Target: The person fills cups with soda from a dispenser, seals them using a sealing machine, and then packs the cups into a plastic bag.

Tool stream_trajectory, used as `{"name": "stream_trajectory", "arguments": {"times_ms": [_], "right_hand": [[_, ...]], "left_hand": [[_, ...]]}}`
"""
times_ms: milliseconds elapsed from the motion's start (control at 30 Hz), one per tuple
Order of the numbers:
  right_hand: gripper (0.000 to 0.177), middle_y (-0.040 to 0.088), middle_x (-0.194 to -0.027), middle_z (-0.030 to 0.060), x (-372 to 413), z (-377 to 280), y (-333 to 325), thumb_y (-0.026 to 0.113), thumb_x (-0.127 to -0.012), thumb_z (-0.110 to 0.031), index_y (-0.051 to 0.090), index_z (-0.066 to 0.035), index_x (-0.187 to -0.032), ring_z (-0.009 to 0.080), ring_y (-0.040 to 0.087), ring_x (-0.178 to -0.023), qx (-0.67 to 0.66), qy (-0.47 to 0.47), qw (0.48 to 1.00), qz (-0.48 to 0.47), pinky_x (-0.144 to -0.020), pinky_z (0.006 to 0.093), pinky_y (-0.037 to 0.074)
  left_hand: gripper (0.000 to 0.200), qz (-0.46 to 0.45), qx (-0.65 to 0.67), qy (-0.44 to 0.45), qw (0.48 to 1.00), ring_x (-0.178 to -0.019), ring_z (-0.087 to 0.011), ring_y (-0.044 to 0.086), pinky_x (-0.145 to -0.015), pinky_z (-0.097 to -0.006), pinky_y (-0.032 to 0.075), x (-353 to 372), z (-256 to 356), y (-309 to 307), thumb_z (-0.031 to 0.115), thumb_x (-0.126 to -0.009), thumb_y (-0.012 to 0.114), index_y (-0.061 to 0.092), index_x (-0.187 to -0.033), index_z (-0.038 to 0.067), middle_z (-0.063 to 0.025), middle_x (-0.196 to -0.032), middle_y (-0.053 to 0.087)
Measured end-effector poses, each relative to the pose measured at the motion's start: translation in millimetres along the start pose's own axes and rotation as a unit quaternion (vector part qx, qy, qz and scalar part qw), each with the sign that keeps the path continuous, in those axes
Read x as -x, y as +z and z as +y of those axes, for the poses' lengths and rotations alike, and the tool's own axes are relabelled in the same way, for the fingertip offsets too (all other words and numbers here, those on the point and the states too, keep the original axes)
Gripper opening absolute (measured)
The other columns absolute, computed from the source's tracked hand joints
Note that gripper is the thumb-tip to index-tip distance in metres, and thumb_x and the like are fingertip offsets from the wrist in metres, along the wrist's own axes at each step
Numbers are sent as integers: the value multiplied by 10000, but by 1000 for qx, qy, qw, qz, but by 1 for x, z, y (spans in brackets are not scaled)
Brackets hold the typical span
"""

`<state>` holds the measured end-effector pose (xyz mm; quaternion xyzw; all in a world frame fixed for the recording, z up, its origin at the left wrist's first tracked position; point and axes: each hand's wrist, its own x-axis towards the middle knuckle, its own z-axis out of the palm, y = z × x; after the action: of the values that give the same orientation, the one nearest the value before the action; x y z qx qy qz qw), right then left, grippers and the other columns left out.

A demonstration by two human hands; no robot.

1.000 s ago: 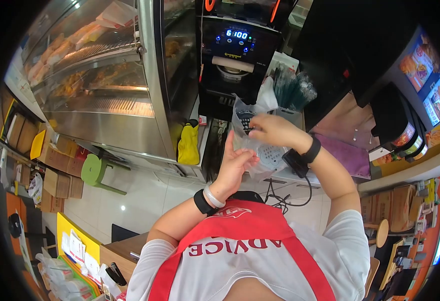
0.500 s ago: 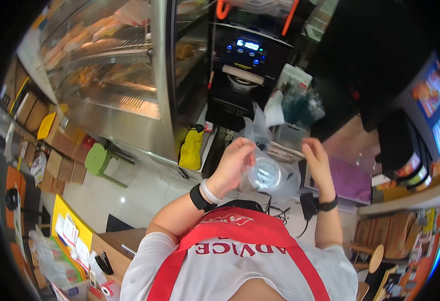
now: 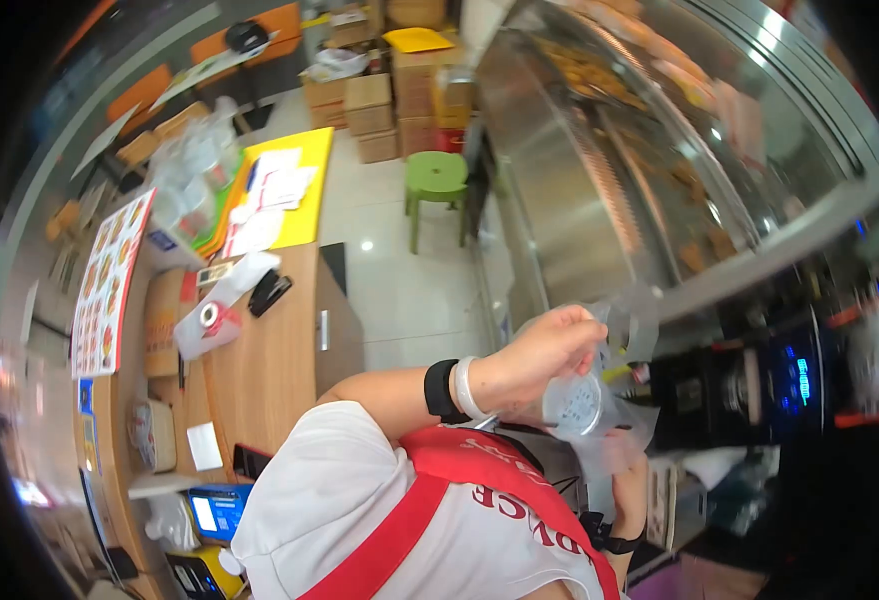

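My left hand point(image 3: 547, 350) is closed on the top of a clear plastic bag point(image 3: 614, 435), held in front of my chest. Inside the bag sits a clear cup with a round lid point(image 3: 573, 405), just under my left fingers. My right hand point(image 3: 627, 478) is low, beneath and behind the bag's bottom, and mostly hidden by the plastic. Only its wrist, with a black band, shows clearly, so its grip is unreadable. I wear a red apron over a white shirt, and a black band and a white band on my left wrist.
A wooden counter point(image 3: 269, 350) lies to the left with a stapler point(image 3: 269, 292), a yellow board with papers point(image 3: 289, 190) and a menu sheet point(image 3: 109, 280). A green stool point(image 3: 436, 175) and cardboard boxes point(image 3: 379, 100) stand beside the glass food display point(image 3: 639, 170). At the right is a black machine with blue lights point(image 3: 784, 385).
The view has swung hard to the left, toward the counter and floor. My left hand still holds the bag. My right hand has dropped from beside the bag to below it.
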<state>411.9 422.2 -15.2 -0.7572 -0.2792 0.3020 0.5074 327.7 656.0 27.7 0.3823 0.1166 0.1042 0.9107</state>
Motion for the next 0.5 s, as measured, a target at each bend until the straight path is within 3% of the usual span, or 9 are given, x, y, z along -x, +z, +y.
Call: {"name": "stream_trajectory", "arguments": {"times_ms": [133, 300, 367, 500], "right_hand": [[190, 582, -876, 29, -78, -32, 62, 547, -835, -137, 560, -2, -967, 98, 519, -804, -7, -30, 995, -92, -723, 231, 413], [202, 569, -844, 22, -196, -46, 164, 573, -811, -114, 559, -5, -981, 88, 510, -764, -46, 31, 974, -220, -692, 228, 410], [239, 566, -857, 25, -242, -49, 215, 590, -796, -110, 546, -4, -1005, 96, 511, -779, -54, 51, 960, -271, -693, 232, 411], [566, 477, -1107, 97, -308, -68, 321, 680, -706, -129, 397, 3, -1177, 176, 496, -969, 6, 10, 915, -402, -798, 290, 423]], "left_hand": [[126, 86, 19, 77, 993, -565, -107, 476, -537, -228, 369, 13, 48, -67, 178, -822, 532, 454, -822, 79, -24, -635, 493], [113, 167, 6, 147, 975, -637, -116, 524, -584, -234, 403, 27, 108, -160, 167, -825, 525, 455, -828, 78, -35, -704, 528], [111, 238, 20, 196, 951, -657, -126, 539, -616, -249, 426, 30, 133, -192, 169, -828, 522, 453, -833, 83, -40, -728, 541], [121, 332, 31, 259, 906, -684, -131, 543, -650, -270, 438, 35, 172, -261, 176, -826, 528, 447, -848, 90, -38, -735, 536]]}}
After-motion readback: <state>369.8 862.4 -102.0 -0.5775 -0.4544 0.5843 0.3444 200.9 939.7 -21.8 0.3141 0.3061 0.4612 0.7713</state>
